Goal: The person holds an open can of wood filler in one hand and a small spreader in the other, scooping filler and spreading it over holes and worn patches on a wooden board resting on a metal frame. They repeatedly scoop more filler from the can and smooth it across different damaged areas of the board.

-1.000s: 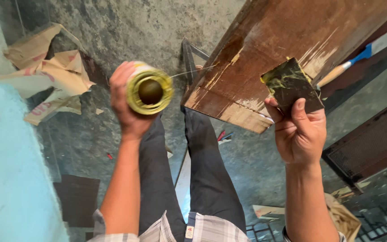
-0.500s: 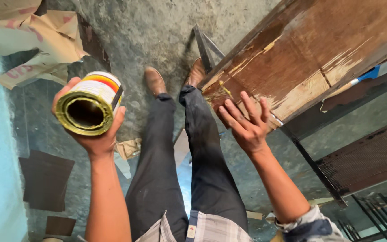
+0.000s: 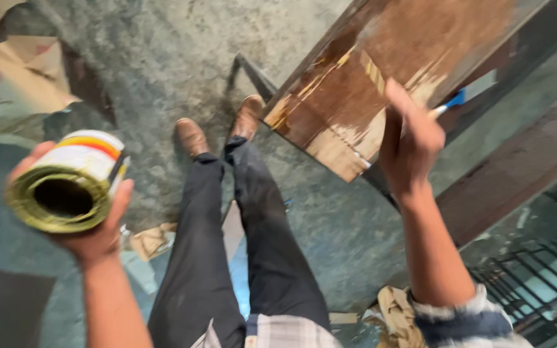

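Observation:
My left hand (image 3: 91, 235) holds an open round paint tin (image 3: 66, 183) on its side, mouth toward me; the rim is smeared yellow-green and the label is white with coloured bands. My right hand (image 3: 410, 145), blurred, is raised over the near edge of a worn brown wooden board (image 3: 381, 58) with pale scraped patches. Its curled fingers meet the end of a brush with a pale and blue handle (image 3: 460, 98) that lies past the board's edge. Whether the fingers grip the brush is unclear.
My legs in dark trousers and brown shoes (image 3: 191, 136) stand on a stained concrete floor (image 3: 162, 58). Crumpled paper (image 3: 14, 77) lies at the upper left, more scraps (image 3: 153, 240) by my feet. Dark wooden planks (image 3: 517, 174) and a metal grille (image 3: 549, 283) are on the right.
My right hand let go of a dark flat piece, opened over the board's edge, then rose to the brush handle. My left hand carried the tin down and left.

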A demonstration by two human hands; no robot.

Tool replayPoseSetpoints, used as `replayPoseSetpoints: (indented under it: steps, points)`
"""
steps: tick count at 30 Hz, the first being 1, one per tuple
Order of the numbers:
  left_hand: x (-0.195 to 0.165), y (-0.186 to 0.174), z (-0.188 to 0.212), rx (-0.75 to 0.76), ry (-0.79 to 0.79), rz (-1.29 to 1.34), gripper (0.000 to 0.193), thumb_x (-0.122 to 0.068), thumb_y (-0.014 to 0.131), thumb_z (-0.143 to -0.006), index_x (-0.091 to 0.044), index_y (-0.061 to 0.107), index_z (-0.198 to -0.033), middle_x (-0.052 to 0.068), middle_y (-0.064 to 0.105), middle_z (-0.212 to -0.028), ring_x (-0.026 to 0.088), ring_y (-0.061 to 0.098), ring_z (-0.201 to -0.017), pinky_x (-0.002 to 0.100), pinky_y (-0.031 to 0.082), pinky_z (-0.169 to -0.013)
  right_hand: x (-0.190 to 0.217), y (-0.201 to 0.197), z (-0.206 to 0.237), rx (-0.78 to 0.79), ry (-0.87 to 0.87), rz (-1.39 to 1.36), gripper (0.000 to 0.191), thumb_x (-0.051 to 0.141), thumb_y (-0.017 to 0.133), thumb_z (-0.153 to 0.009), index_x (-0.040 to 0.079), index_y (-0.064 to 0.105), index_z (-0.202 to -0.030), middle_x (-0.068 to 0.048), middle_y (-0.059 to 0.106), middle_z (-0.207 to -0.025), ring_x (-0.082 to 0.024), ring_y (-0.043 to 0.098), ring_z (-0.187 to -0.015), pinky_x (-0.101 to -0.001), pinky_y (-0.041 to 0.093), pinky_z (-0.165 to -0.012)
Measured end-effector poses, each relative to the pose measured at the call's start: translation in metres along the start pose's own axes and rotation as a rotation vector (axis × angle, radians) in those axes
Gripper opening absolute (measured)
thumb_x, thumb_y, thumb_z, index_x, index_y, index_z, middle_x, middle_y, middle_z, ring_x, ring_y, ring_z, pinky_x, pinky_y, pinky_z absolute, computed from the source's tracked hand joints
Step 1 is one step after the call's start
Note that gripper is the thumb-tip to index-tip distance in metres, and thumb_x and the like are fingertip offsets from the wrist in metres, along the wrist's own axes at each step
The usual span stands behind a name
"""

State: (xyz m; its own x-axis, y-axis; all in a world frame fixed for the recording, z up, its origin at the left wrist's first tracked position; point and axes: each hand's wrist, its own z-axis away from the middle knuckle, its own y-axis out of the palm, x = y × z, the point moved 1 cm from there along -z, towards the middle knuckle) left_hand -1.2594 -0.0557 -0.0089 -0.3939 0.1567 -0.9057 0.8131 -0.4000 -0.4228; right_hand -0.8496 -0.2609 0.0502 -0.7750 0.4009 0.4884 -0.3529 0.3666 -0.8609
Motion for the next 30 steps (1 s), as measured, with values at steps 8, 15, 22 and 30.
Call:
replayPoseSetpoints:
  steps: [8,15,22,30]
  points:
    - [0.022,-0.04,0.019,-0.022,-0.101,0.19,0.082,0.002,0.087,-0.088,-0.005,0.037,-0.153,0.004,0.044,-0.15,0.019,0.05,-0.131,0.035,0.046,-0.116,-0.027,0.041,-0.068,0.064,-0.194,0.27,0.02,-0.006,0.057,-0.106,0.001,0.069,-0.12,-0.016,0.073,-0.103,-0.032,0.059,-0.084,-0.0411,0.05,-0.077]
    - [0.028,-0.052,0.027,-0.071,-0.128,0.23,0.089,-0.001,0.087,-0.088,-0.007,0.033,-0.157,0.006,0.044,-0.151,0.02,0.05,-0.135,0.036,0.044,-0.117,0.116,0.065,0.003,0.347,-0.319,0.183,0.036,-0.015,0.055,-0.093,0.002,0.065,-0.123,-0.02,0.07,-0.109,-0.036,0.063,-0.097,-0.0425,0.053,-0.087]
    - [0.032,-0.07,0.027,-0.033,-0.017,-0.032,0.091,-0.01,0.09,-0.086,-0.01,0.029,-0.155,0.011,0.043,-0.147,0.022,0.046,-0.138,0.037,0.042,-0.122,0.081,0.052,-0.013,0.146,-0.059,0.173,0.043,-0.017,0.064,-0.091,0.002,0.067,-0.13,-0.018,0.067,-0.099,-0.035,0.065,-0.095,-0.0411,0.055,-0.084]
    - [0.024,-0.066,0.021,-0.022,-0.015,0.092,0.087,-0.014,0.089,-0.089,-0.012,0.032,-0.154,0.009,0.044,-0.149,0.021,0.048,-0.139,0.036,0.045,-0.122,0.118,0.064,0.046,0.407,-0.3,0.142,0.049,-0.013,0.066,-0.084,-0.003,0.063,-0.132,-0.017,0.073,-0.113,-0.029,0.067,-0.104,-0.0407,0.055,-0.098]
